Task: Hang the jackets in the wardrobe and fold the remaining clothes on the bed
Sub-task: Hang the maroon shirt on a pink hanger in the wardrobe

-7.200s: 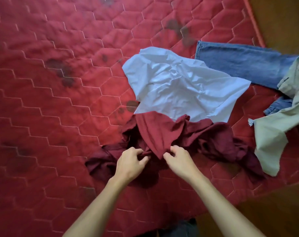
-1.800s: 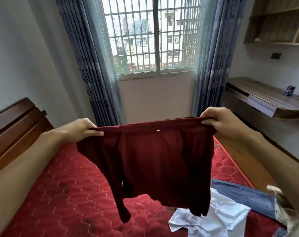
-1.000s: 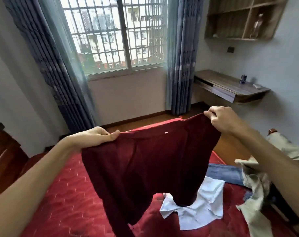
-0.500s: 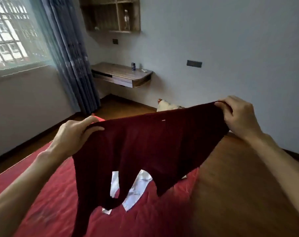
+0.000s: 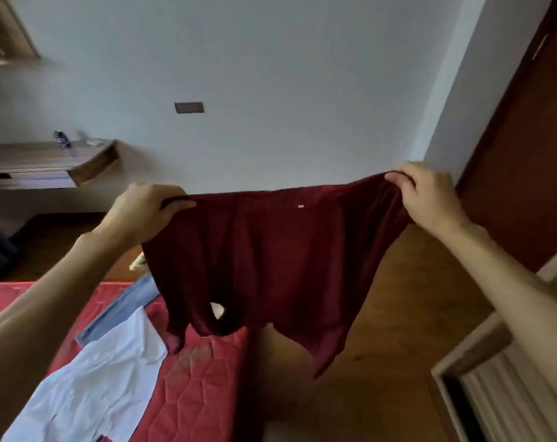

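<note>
A dark red garment hangs spread out in the air over the bed's corner and the floor. My left hand grips its top left edge and my right hand grips its top right edge, both at chest height. Below on the red quilted bed lie a white shirt and blue jeans, partly hidden by the held garment.
A wooden floor stretches to the right of the bed. A dark wooden door stands at the right, a white slatted panel at the lower right. A wall-mounted desk with a small can is at the left.
I picked the red garment up off the bed and held it up spread between both hands. My view has swung right, from the window to the wall and door.
</note>
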`<move>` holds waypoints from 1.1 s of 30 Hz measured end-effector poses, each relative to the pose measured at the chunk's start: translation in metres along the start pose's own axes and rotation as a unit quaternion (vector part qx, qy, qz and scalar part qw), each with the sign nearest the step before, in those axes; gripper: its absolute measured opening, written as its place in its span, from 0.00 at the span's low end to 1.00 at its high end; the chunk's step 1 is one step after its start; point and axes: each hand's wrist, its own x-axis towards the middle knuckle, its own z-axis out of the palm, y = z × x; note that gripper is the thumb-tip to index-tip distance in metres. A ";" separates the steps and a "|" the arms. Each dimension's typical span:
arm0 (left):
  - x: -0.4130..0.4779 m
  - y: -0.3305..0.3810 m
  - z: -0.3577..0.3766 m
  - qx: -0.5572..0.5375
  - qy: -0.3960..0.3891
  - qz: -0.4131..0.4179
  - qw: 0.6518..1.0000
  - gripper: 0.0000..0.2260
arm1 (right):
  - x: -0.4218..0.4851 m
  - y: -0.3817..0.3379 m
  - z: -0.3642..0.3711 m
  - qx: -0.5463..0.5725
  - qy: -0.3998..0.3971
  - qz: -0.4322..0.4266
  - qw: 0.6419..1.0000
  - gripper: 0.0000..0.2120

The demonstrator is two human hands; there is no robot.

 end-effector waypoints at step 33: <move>0.206 0.804 0.137 -0.600 -0.581 0.179 0.520 0.13 | -0.062 0.239 -0.408 -0.041 0.173 0.341 0.923 0.10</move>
